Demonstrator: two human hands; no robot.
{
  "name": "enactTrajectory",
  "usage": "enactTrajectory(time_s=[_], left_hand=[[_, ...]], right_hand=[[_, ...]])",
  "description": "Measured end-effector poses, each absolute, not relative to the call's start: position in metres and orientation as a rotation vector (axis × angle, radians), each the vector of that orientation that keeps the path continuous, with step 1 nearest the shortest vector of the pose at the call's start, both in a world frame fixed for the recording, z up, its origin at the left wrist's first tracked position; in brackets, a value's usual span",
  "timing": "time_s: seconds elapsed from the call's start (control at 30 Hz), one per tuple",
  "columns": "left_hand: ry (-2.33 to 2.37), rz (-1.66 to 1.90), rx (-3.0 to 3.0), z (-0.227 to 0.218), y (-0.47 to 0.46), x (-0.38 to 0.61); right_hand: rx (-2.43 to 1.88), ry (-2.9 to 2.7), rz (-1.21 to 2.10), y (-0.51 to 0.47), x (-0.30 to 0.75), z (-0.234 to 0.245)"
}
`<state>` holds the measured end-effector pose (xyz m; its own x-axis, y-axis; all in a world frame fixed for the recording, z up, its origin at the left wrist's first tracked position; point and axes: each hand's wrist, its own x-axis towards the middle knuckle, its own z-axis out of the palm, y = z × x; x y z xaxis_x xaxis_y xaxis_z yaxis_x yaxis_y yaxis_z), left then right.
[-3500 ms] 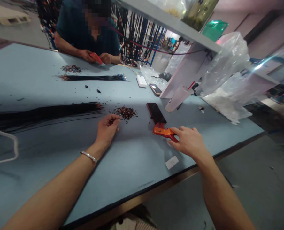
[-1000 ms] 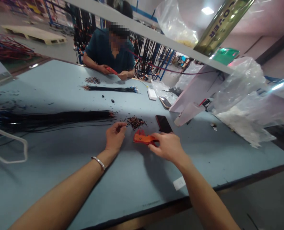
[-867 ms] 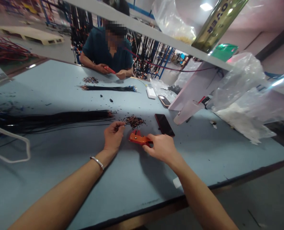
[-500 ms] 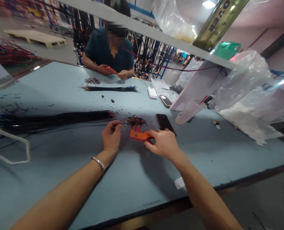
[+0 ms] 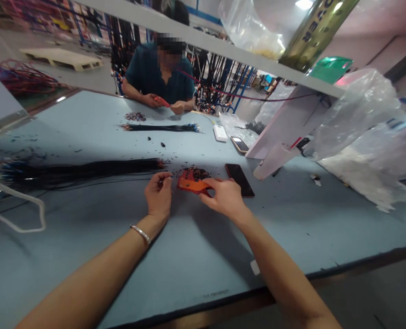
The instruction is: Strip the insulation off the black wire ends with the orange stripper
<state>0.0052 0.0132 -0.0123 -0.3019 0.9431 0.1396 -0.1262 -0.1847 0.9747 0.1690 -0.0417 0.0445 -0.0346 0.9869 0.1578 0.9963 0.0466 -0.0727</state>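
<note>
My right hand [image 5: 225,196] is closed around orange-and-red wire strippers [image 5: 192,184], whose jaws point toward my left hand. Fingers pinched, my left hand [image 5: 159,194] holds a thin black wire whose dark tip barely shows at the fingertips; most of it is hidden. A small gap separates that tip from the tool. Behind the strippers lies a heap of cut insulation bits [image 5: 200,173], partly covered by the tool. A long bundle of black wires [image 5: 96,171] with copper-coloured ends stretches leftward from beside my left hand.
Across the table [image 5: 155,274] a co-worker [image 5: 160,75] holds a red tool, near a second wire bundle [image 5: 161,128] and scraps [image 5: 135,117]. Phones [image 5: 239,179] and a white box [image 5: 220,133] lie right of centre. A shelf post [image 5: 274,123] and plastic bags [image 5: 353,114] stand farther right.
The strippers in my right hand have moved left, closer to my left hand's fingertips, and their jaws have turned. My left hand has barely moved. The view has shifted slightly.
</note>
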Motion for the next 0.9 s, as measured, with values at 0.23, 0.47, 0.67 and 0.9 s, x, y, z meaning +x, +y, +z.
enactTrajectory(time_s=[0.23,0.47,0.67,0.9], left_hand=[[1.29,1.745,1.064,-0.011,0.017,0.001],[1.29,1.693,1.01,-0.014,0.019,0.002],[1.287,1.679,1.002,-0.017,0.018,0.001],[1.309,1.531,1.164,-0.013,0.007,0.003]], right_hand=[[-2.033,-2.269,0.027,-0.022,0.144,0.041],[-1.985,-1.81,0.577,-0.035,0.18,0.049],[-1.504,-1.51,1.205,-0.073,0.194,0.033],[-1.361,-1.519,1.225,-0.094,0.203,0.002]])
